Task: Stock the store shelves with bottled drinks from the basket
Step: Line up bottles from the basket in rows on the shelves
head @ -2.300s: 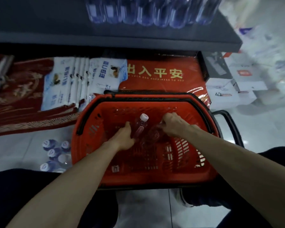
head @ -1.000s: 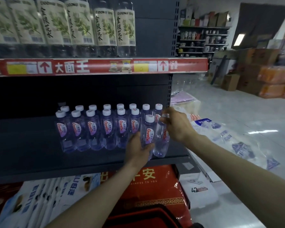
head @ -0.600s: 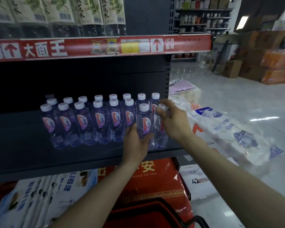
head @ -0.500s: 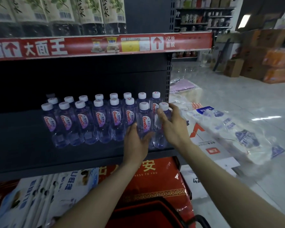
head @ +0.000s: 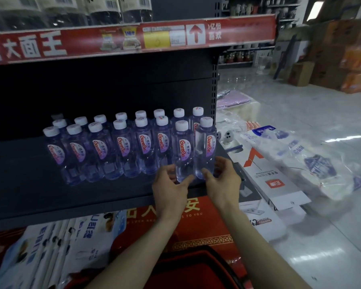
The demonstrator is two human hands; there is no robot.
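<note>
Release of two bottles [head: 182, 151] at the shelf [head: 50, 197] end: left hand [head: 171, 190] and right hand [head: 223, 182], gripping them moments ago, now slack-fingered; pair stocked, basket [head: 196, 268] next.

Just above the fingers [head: 206, 173], the bottles [head: 183, 146] carry labels reading "Ganten" in red. High above the fingers, the red shelf strip [head: 40, 45] reads "大面王" and bears a red up-arrow. Below the fingers, a red mat [head: 208, 224] shows "安" and "S TO YOU".
</note>
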